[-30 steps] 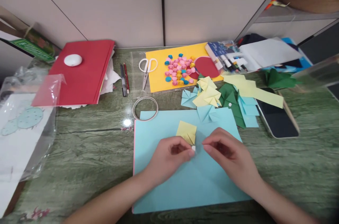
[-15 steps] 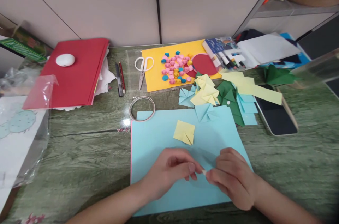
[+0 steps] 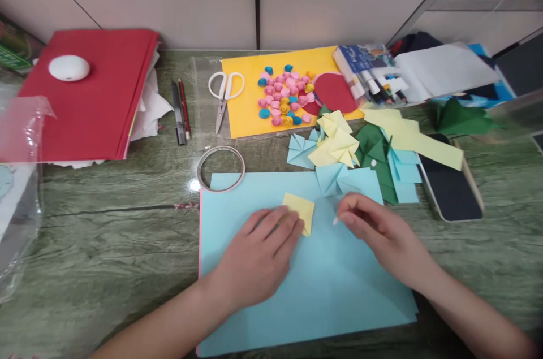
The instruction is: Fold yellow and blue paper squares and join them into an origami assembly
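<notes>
While lying flat, left hand (image 3: pixel 258 251) pressing yellow folded square (image 3: pixel 299 209) onto blue sheet (image 3: pixel 263 302), grip open. Right hand (image 3: pixel 375 229) pinching tiny white bit (image 3: pixel 335 221); possibly dropping it if loosening.

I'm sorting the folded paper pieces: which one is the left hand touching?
The yellow folded square lying alone on the light blue sheet, under the left hand fingertips. The other folded pieces sit clustered beyond the sheet's far edge, untouched.

I see a light blue sheet (image 3: pixel 297 291) on the worktop (image 3: pixel 106 234), which is green with marble-like veins. A pale yellow fold (image 3: pixel 300 209) lies on the sheet. At 12 o'clock a yellow card (image 3: pixel 246 110) carries pink, blue and yellow curls (image 3: pixel 284 99) and a red disc (image 3: pixel 335 92). At 10 o'clock lies a red folder (image 3: pixel 102 99).
</notes>
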Demonstrator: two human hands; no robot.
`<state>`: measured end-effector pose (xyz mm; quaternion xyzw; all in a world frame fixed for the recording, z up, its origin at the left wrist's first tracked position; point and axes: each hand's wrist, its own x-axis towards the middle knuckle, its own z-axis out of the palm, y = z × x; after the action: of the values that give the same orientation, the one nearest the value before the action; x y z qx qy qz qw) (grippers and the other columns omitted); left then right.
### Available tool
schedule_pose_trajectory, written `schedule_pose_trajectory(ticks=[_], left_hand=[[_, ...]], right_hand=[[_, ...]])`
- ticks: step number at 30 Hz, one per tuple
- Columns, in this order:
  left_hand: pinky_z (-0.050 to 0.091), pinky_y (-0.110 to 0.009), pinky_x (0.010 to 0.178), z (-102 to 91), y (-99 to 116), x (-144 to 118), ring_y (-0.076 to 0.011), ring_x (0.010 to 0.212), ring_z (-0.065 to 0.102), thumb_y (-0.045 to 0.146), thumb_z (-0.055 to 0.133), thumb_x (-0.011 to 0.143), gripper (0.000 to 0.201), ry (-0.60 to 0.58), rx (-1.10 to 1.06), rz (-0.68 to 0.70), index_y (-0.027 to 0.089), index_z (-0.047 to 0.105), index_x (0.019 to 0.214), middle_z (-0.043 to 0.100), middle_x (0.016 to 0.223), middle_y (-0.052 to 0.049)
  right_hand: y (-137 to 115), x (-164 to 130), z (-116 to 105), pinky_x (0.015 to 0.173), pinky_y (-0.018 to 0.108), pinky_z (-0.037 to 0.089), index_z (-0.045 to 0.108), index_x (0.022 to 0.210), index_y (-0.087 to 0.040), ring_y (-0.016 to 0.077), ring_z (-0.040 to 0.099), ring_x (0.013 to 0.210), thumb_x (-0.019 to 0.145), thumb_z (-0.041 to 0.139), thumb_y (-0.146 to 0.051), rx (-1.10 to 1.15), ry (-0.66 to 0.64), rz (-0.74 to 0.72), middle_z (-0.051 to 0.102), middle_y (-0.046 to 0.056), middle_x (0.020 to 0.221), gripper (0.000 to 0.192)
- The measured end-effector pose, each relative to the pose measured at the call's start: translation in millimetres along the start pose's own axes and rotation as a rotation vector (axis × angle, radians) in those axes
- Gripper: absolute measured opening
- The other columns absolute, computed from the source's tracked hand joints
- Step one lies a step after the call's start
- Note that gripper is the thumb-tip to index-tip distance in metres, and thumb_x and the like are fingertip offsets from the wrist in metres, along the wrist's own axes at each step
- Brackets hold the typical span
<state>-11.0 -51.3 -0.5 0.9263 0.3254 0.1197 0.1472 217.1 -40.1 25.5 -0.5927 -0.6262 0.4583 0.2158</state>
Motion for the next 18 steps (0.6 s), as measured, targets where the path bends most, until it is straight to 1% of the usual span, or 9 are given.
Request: schedule_pose_trajectory(ticks=[2,6,7,9,10,11,14,16,18], left_hand=[[0.034,-0.041,0.096,4.5,-1.8,-0.3,-0.0263,0.12,0.041,0.014,0.038,0.085,0.04,-0.016,0.057,0.023,0.01,0.048,0.124,0.053,0.127,-0.01],[0.03,-0.043,0.098,7.8,-0.2,-1.3,-0.0272,0.123,0.037,0.016,0.039,0.085,0.039,-0.009,0.108,0.037,0.008,0.049,0.122,0.051,0.129,-0.012],[0.03,-0.043,0.099,8.0,0.3,-1.3,-0.0276,0.124,0.035,0.016,0.04,0.084,0.039,-0.011,0.112,0.039,0.007,0.049,0.122,0.05,0.129,-0.012],[0.028,-0.043,0.099,8.3,0.6,-1.1,-0.028,0.126,0.034,0.016,0.04,0.084,0.04,-0.019,0.115,0.042,0.007,0.049,0.122,0.049,0.13,-0.012],[0.028,-0.043,0.099,8.6,0.5,-0.9,-0.028,0.126,0.033,0.015,0.04,0.084,0.04,-0.02,0.114,0.042,0.007,0.049,0.122,0.05,0.13,-0.012],[0.028,-0.043,0.1,8.9,0.2,-0.7,-0.0278,0.126,0.033,0.015,0.04,0.084,0.039,-0.017,0.112,0.042,0.008,0.049,0.121,0.05,0.129,-0.012],[0.027,-0.043,0.1,10.0,-1.2,0.3,-0.0271,0.124,0.036,0.015,0.04,0.084,0.038,-0.001,0.1,0.044,0.008,0.05,0.12,0.053,0.126,-0.01],[0.028,-0.043,0.099,10.4,-1.8,1.0,-0.0267,0.122,0.038,0.016,0.041,0.085,0.037,0.012,0.085,0.037,0.008,0.051,0.119,0.055,0.124,-0.01],[0.03,-0.044,0.098,9.4,-1.9,1.7,-0.0266,0.12,0.04,0.017,0.042,0.085,0.035,0.03,0.047,0.019,0.009,0.051,0.118,0.056,0.123,-0.01]], right_hand=[[1.3,3.5,-7.3,0.045,0.023,0.035,0.051,0.073,-0.022,0.0107,0.04,0.052,0.085,0.047,-0.033,0.035,0.045,0.018,0.045,-0.002,0.062,0.018],[12.2,6.5,-17.7,0.052,0.025,0.04,0.056,0.087,-0.024,0.013,0.047,0.061,0.082,0.053,-0.028,0.066,0.309,-0.136,0.049,0.0,0.071,0.006],[16.0,8.1,-18.8,0.057,0.027,0.042,0.055,0.093,-0.025,0.0142,0.048,0.064,0.08,0.056,-0.026,0.063,0.367,-0.188,0.05,0.001,0.074,0.013],[23.7,12.5,-19.3,0.067,0.033,0.045,0.051,0.104,-0.026,0.0174,0.052,0.074,0.071,0.066,-0.023,-0.013,0.445,-0.287,0.053,0.002,0.084,0.036],[27.3,15.2,-18.8,0.072,0.035,0.045,0.05,0.106,-0.026,0.0194,0.053,0.08,0.068,0.069,-0.023,-0.106,0.453,-0.318,0.054,0.003,0.088,0.044],[30.6,17.8,-17.9,0.076,0.038,0.045,0.05,0.106,-0.026,0.0217,0.054,0.085,0.065,0.071,-0.024,-0.222,0.438,-0.335,0.056,0.004,0.092,0.046],[38.7,23.7,-13.8,0.082,0.042,0.043,0.054,0.102,-0.024,0.0251,0.055,0.096,0.069,0.068,-0.028,-0.509,0.37,-0.34,0.062,0.006,0.096,0.036],[43.2,24.8,-10.9,0.081,0.041,0.044,0.052,0.106,-0.024,0.0245,0.056,0.098,0.075,0.063,-0.027,-0.58,0.391,-0.339,0.065,0.005,0.095,0.032],[46.4,23.8,-8.7,0.077,0.039,0.046,0.049,0.111,-0.023,0.0238,0.059,0.097,0.078,0.06,-0.025,-0.605,0.445,-0.346,0.068,0.004,0.091,0.035]])
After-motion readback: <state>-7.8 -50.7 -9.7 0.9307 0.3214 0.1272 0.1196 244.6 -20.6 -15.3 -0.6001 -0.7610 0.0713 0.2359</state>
